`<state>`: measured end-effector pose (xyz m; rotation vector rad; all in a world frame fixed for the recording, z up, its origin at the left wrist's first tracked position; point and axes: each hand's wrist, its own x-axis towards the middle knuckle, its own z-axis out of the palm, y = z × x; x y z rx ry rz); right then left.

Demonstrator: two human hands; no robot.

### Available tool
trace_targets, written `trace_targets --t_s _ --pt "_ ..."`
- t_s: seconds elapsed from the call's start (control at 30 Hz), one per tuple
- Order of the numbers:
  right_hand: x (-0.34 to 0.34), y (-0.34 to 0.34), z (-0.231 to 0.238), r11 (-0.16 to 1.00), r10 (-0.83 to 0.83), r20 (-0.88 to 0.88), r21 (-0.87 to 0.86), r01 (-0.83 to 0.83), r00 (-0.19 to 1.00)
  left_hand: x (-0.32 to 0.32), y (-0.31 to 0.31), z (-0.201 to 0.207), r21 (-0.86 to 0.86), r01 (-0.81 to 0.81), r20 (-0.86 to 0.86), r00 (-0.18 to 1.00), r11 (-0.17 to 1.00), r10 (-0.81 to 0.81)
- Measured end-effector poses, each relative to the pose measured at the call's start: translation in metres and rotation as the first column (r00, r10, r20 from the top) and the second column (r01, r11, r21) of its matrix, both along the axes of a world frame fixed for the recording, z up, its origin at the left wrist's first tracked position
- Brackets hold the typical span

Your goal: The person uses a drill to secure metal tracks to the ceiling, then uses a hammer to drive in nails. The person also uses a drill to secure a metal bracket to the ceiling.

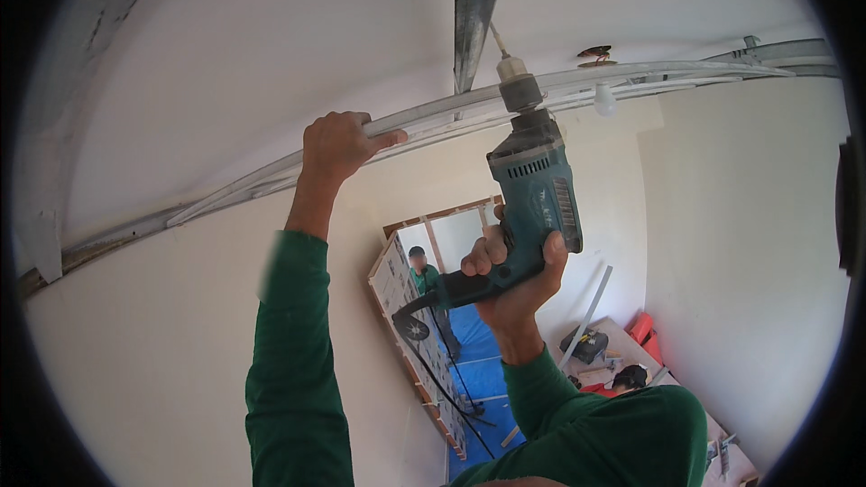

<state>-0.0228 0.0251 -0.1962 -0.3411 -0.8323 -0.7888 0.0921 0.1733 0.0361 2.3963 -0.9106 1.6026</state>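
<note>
both hands are raised: the left hand [338, 146] is closed round the metal ceiling track [433, 115] at 11 o'clock, and the right hand [514, 275] grips the teal drill [534, 182], bit at the track at 12 o'clock. fastening looks under way, not finished.

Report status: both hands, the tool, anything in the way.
Left hand grips the metal ceiling track. Right hand holds the teal corded drill, bit up at the track. Bare bulb hangs close beside.
</note>
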Motion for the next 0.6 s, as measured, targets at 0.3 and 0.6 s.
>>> trace_targets --t_s 0.3,0.6 --pt "0.0035 0.0023 0.0007 1.000 -0.015 -0.010 0.021 0.015 1.000 0.0027 -0.0002 -0.0012 -0.005 -0.015 -0.044 0.999 1.000 0.015" --pt "0.0099 0.0010 0.0023 1.000 -0.008 0.015 0.008 0.007 1.000 0.0032 0.0003 -0.0032 -0.008 0.005 0.042 0.999 1.000 -0.005"
